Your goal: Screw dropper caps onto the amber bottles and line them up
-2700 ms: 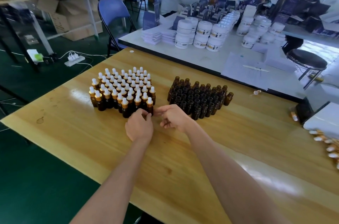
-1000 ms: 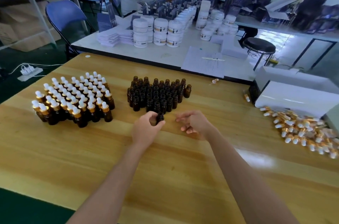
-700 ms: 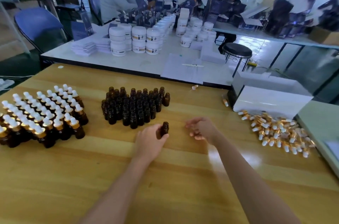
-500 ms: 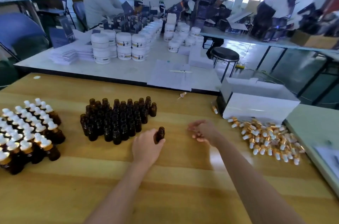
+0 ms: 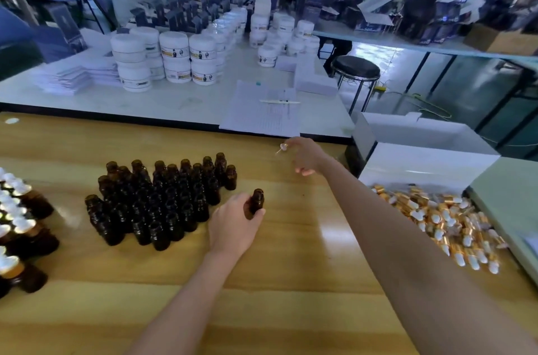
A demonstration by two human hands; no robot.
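Observation:
My left hand (image 5: pixel 235 228) grips one uncapped amber bottle (image 5: pixel 257 201) upright, just right of the cluster of open amber bottles (image 5: pixel 157 203) on the wooden table (image 5: pixel 291 282). My right hand (image 5: pixel 305 156) is stretched to the table's far edge, where its thumb and forefinger pinch a lone dropper cap (image 5: pixel 281 148) with its glass tube pointing down-left. Capped bottles with white bulbs (image 5: pixel 20 223) stand in rows at the left edge. A loose pile of gold-and-white dropper caps (image 5: pixel 442 220) lies to the right, beyond my right forearm.
A white cardboard box (image 5: pixel 422 168) sits behind the cap pile. Beyond the wooden table is a white table (image 5: pixel 174 104) with stacked white jars (image 5: pixel 174 60) and a paper sheet (image 5: pixel 262 113). A black stool (image 5: pixel 355 69) stands in the aisle, and a person sits at the far left.
My left hand took one bottle from the open cluster and drew it right. My right hand went from beside it out to the far edge, onto the lone dropper cap. The view swung right.

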